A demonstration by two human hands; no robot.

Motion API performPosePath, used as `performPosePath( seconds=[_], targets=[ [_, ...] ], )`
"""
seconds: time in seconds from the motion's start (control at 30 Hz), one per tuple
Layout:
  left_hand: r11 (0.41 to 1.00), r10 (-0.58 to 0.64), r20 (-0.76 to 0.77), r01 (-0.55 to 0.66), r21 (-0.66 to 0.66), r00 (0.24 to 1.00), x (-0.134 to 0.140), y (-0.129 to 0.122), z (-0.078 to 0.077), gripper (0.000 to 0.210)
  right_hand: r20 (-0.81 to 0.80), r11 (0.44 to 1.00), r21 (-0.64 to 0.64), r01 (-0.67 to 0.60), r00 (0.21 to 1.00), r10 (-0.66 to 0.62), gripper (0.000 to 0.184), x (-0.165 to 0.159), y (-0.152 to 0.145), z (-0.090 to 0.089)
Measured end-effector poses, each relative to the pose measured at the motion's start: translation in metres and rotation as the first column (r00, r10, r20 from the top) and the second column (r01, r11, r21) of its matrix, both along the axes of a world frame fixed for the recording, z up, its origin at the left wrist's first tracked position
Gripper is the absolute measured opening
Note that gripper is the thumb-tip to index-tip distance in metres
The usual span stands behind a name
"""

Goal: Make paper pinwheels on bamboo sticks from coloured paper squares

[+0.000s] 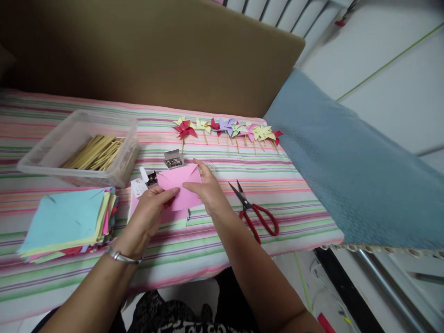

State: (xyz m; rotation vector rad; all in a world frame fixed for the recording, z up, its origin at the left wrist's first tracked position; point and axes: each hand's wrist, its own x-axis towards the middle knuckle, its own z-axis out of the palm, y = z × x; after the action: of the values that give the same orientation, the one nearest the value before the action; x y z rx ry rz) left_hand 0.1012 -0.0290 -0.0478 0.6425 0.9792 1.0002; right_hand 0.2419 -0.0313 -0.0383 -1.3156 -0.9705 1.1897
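Observation:
A square of pink paper (183,196), with slits running in from its upper corners, is held up between my two hands. My left hand (152,206) pinches its lower left side, thumb on top. On the right side, my right hand (206,187) grips it with the thumb on the face and fingers behind. Under it, more paper sheets (175,216) lie on the cloth, mostly hidden. Just behind the hands are two small open boxes of metal pieces, one box (174,159) farther back and the other box (147,179) beside my left hand.
Red-handled scissors (248,206) lie open at the right. A stack of coloured paper (65,222) and a clear plastic bin (120,173) of wooden sticks (95,152) stand at the left. Several paper pinwheels (227,127) lie along the back, before a brown board (156,55).

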Motion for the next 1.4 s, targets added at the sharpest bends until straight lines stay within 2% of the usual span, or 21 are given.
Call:
performPosePath(
  seconds=[0.13, 0.27, 0.33, 0.4, 0.47, 0.53, 0.6, 0.63, 0.7, 0.8, 0.9, 1.1, 1.4],
  targets=[
    [0.998, 0.062, 0.060, -0.061, -0.017, 0.996, 0.003, -0.001, 0.000, 0.018, -0.046, 0.995, 0.066, 0.079, 0.996, -0.077, 0.074, -0.010, 0.000, -0.008],
    [0.996, 0.078, 0.045, -0.075, -0.048, 0.996, -0.001, 0.002, 0.004, 0.017, -0.027, 0.998, 0.025, 0.052, 0.998, -0.052, 0.079, -0.015, -0.002, -0.008],
    [0.995, 0.100, 0.019, -0.099, -0.031, 0.995, -0.008, 0.008, 0.007, 0.016, 0.094, 0.997, 0.037, 0.073, 0.993, -0.076, 0.075, -0.014, -0.004, -0.003],
    [0.988, 0.155, -0.004, -0.156, -0.005, 0.988, -0.017, 0.014, 0.010, 0.018, 0.300, 0.982, 0.168, 0.089, 0.944, -0.137, 0.061, -0.011, -0.008, 0.003],
    [0.980, 0.198, -0.005, -0.198, 0.007, 0.980, -0.027, 0.020, 0.013, 0.018, 0.499, 0.936, 0.353, -0.018, 0.850, -0.171, 0.044, -0.010, -0.013, 0.008],
    [0.977, 0.214, 0.011, -0.214, 0.003, 0.977, -0.036, 0.023, 0.015, 0.020, 0.651, 0.862, 0.448, -0.238, 0.748, -0.132, 0.038, -0.011, -0.017, 0.011],
    [0.976, 0.219, 0.015, -0.220, 0.007, 0.976, -0.042, 0.025, 0.017, 0.021, 0.757, 0.794, 0.441, -0.419, 0.649, -0.078, 0.042, -0.013, -0.020, 0.011],
    [0.976, 0.219, 0.014, -0.219, 0.011, 0.976, -0.044, 0.025, 0.018, 0.020, 0.791, 0.774, 0.425, -0.469, 0.609, -0.065, 0.044, -0.015, -0.021, 0.010],
    [0.977, 0.210, 0.010, -0.211, 0.017, 0.978, -0.046, 0.025, 0.019, 0.019, 0.819, 0.764, 0.417, -0.492, 0.568, -0.081, 0.041, -0.018, -0.021, 0.008],
    [0.980, 0.196, -0.006, -0.196, 0.019, 0.981, -0.047, 0.025, 0.017, 0.021, 0.801, 0.772, 0.469, -0.429, 0.575, -0.166, 0.023, -0.020, -0.019, 0.004],
    [0.984, 0.175, -0.035, -0.175, 0.013, 0.984, -0.046, 0.027, 0.012, 0.023, 0.785, 0.767, 0.491, -0.412, 0.592, -0.184, 0.013, -0.018, -0.017, 0.004],
    [0.991, 0.135, -0.085, -0.136, -0.006, 0.987, -0.045, 0.029, 0.006, 0.025, 0.787, 0.767, 0.477, -0.429, 0.597, -0.155, 0.013, -0.014, -0.018, 0.007],
    [0.995, 0.096, -0.015, -0.096, 0.008, 0.995, -0.045, 0.030, 0.010, 0.025, 0.810, 0.776, 0.409, -0.481, 0.582, -0.066, 0.019, -0.008, -0.015, 0.007]
  ],
)
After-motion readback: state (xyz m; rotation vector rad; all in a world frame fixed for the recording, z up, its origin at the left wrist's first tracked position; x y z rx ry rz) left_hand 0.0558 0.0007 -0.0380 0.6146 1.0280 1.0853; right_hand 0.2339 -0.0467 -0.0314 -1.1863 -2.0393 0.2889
